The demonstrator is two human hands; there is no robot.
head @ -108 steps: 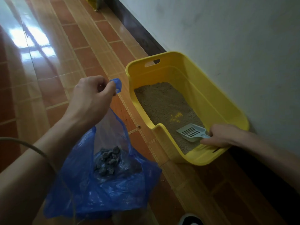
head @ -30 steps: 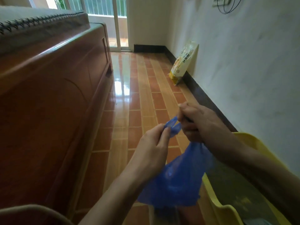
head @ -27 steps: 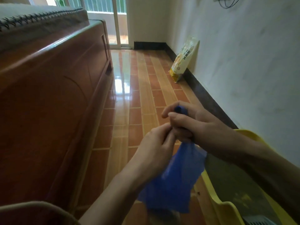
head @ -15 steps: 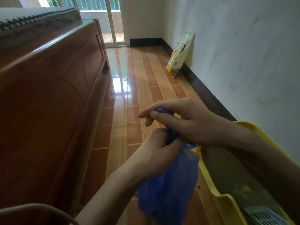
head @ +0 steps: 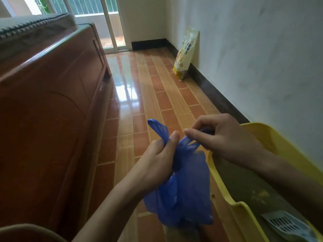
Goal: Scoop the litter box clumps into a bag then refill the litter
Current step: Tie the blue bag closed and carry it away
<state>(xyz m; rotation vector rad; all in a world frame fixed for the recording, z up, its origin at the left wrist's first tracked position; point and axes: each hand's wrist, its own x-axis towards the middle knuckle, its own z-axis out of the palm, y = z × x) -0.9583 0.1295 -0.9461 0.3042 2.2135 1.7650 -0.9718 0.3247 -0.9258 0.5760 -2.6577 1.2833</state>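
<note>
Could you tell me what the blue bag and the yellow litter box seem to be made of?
Blue bag: thin plastic film, slightly see-through, crumpling and twisting where both hands hold it. Yellow litter box: apparently rigid moulded plastic, smooth with a dull sheen and a rounded rim.

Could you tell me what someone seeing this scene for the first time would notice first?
Front and centre, the left hand and the right hand each pinch a handle of a blue plastic bag hanging over the tiled floor. At lower right a yellow litter box sits against the wall with a pale scoop lying inside. Farther along the wall leans a yellow-and-white litter sack.
</note>
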